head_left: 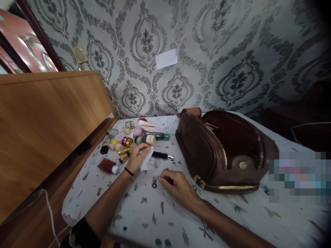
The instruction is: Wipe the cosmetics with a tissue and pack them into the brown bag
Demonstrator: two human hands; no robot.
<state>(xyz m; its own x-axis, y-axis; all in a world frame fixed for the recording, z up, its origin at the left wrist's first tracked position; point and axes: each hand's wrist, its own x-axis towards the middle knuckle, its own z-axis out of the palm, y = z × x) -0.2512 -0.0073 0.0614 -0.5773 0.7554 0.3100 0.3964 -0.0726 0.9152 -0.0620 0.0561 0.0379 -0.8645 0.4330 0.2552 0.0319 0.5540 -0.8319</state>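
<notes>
My left hand (137,159), with a dark band at the wrist, is closed on a crumpled white tissue (147,163). It is beside a group of cosmetics at the left of the table. A black tube with a silver end (160,155) lies just right of the tissue. Gold-and-black lipstick tubes (124,157) are next to the left fingers, and a bottle of dark red liquid with a white cap (106,166) lies nearer to me. My right hand (178,186) rests low over the cloth, fingers curled together, with nothing visible in them. It is left of a brown bag (199,144).
The bag stands unzipped and gaping on the patterned white cloth (155,220). Behind the hands are small jars, a red jar with a gold lid (127,141), a green tube (157,135) and brushes (146,123). A wooden cabinet (57,120) borders the left side; a patterned wall rises behind.
</notes>
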